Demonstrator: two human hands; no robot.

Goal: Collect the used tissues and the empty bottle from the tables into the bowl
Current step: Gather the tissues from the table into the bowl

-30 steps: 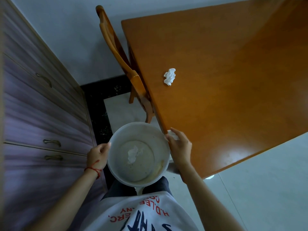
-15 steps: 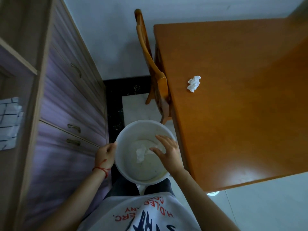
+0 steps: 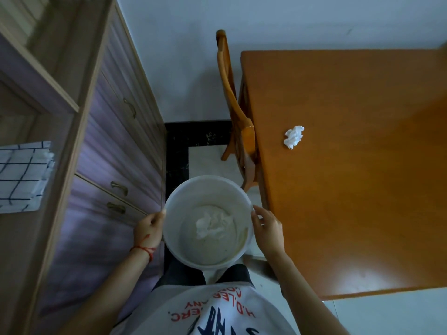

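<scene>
I hold a white bowl (image 3: 174, 201) in front of my body, beside the left edge of the orange wooden table (image 3: 350, 201). My left hand (image 3: 148, 229) grips the bowl's left rim. My right hand (image 3: 267, 229) rests against its right rim with the fingers fairly straight. White crumpled tissues (image 3: 212, 224) lie in the bottom of the bowl. Another crumpled white tissue (image 3: 294, 137) lies on the table near its left edge, well beyond my right hand. No bottle is in view.
A wooden chair (image 3: 235, 117) stands pushed against the table's left side, just beyond the bowl. A purple cabinet with drawers and handles (image 3: 116, 165) runs along my left, with a checked cloth (image 3: 21, 175) on its shelf. Tiled floor lies between them.
My right hand dropped a tissue into the bowl, then drew back out to the right rim. The view has turned, so the table and chair sit further right.
</scene>
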